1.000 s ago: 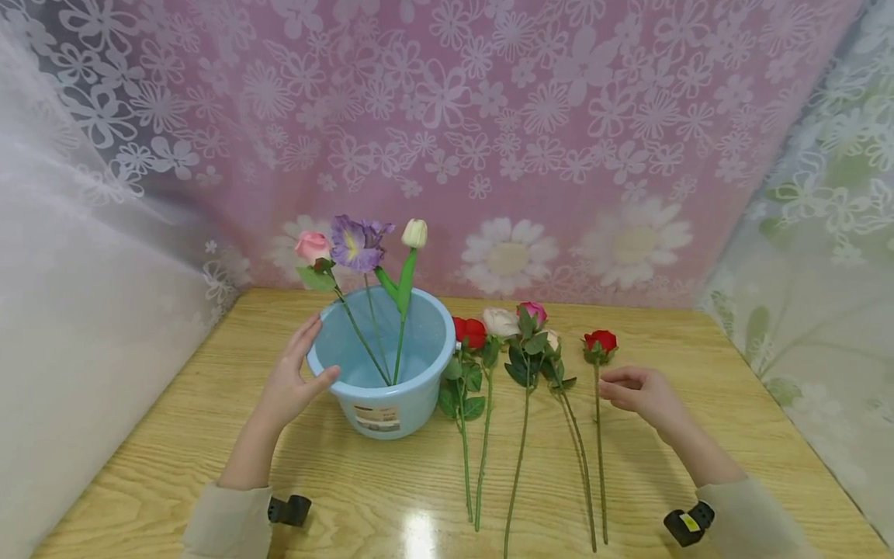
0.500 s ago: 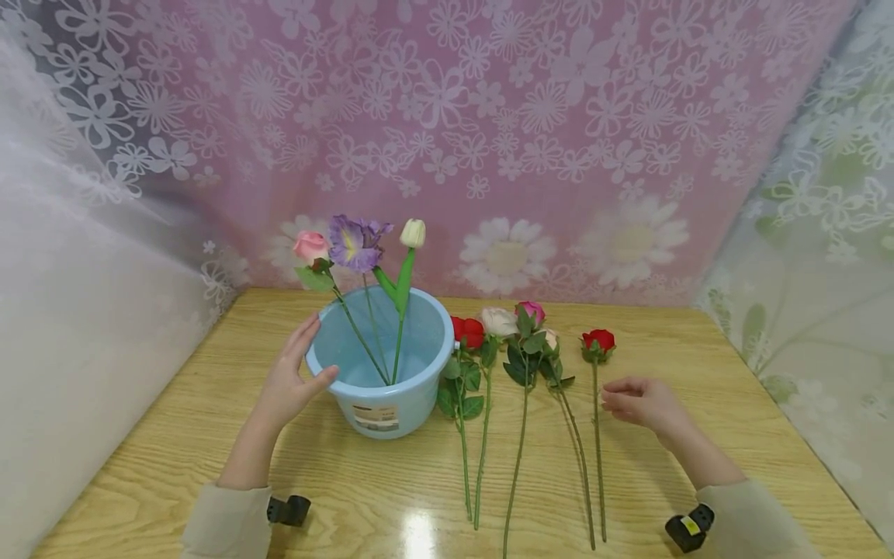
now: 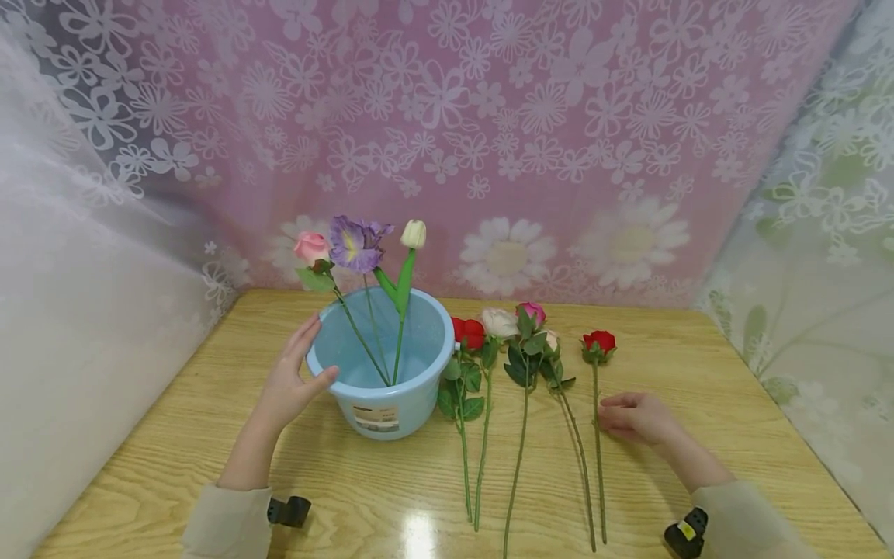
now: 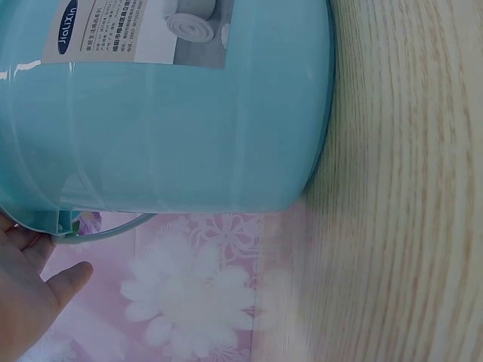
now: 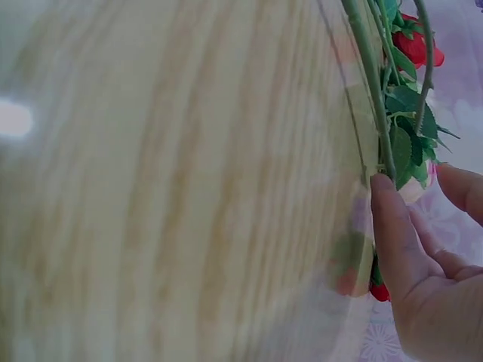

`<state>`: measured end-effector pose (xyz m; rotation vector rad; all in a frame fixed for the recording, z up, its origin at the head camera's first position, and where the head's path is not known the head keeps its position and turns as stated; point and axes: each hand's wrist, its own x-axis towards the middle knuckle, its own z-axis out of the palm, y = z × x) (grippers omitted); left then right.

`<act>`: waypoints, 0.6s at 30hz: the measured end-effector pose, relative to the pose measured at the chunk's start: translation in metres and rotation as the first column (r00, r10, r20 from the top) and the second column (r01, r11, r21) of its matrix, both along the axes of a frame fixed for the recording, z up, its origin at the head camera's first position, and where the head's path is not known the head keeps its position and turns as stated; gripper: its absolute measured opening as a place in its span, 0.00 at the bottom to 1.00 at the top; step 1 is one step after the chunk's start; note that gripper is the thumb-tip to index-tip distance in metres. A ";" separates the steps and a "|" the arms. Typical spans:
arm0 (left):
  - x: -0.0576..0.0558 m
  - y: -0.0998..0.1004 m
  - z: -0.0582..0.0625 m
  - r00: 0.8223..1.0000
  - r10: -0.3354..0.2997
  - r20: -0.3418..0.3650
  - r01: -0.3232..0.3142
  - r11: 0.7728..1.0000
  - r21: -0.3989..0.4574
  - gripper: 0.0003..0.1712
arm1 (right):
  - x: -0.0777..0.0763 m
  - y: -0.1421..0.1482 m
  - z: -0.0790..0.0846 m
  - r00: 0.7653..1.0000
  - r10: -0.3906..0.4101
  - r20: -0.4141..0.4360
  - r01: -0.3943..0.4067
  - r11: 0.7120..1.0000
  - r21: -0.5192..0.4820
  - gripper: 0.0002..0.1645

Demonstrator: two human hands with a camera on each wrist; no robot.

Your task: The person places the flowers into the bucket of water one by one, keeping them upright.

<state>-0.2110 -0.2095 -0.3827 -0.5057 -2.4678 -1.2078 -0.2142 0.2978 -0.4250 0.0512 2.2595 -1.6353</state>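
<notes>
If the right hand [image 3: 646, 419] picks up the red rose [image 3: 599, 342] far from its bloom, the top-heavy stem [image 3: 599, 467] could swing in the fingers, and a hard push by the left hand [image 3: 292, 380] might tip the bucket [image 3: 421, 405]. The rose lies on the table [image 3: 363, 501], just beside the right hand on its bucket side; that hand's forefinger seems to touch the stem, thumb apart, gripping nothing, while the left hand, spread wide, rests against the bucket's rim without clasping it.

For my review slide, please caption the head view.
Left hand at a blue bucket holding three flowers; right hand at a red rose's stem.
</notes>
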 end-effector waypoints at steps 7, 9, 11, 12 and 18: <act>0.000 0.000 0.000 1.000 -0.005 -0.003 0.005 1.000 0.007 0.42 | 0.000 -0.003 -0.005 0.998 -0.034 0.060 0.035 0.999 -0.015 0.29; 0.000 -0.001 0.000 1.000 -0.005 -0.004 0.005 1.000 0.008 0.43 | 0.000 -0.004 -0.005 0.996 -0.054 0.074 0.056 0.998 -0.019 0.29; 0.000 -0.001 0.000 1.000 -0.004 -0.007 0.004 1.000 0.008 0.43 | -0.001 -0.005 -0.006 0.995 -0.064 0.081 0.067 0.997 -0.026 0.28; 0.000 -0.001 0.000 1.000 -0.002 -0.005 0.002 1.000 0.008 0.43 | -0.001 -0.006 -0.006 0.994 -0.066 0.082 0.068 0.997 -0.024 0.28; -0.001 0.000 0.000 1.000 -0.001 -0.003 0.001 1.000 0.002 0.43 | -0.003 -0.007 -0.011 0.992 -0.090 0.094 0.091 0.996 -0.014 0.28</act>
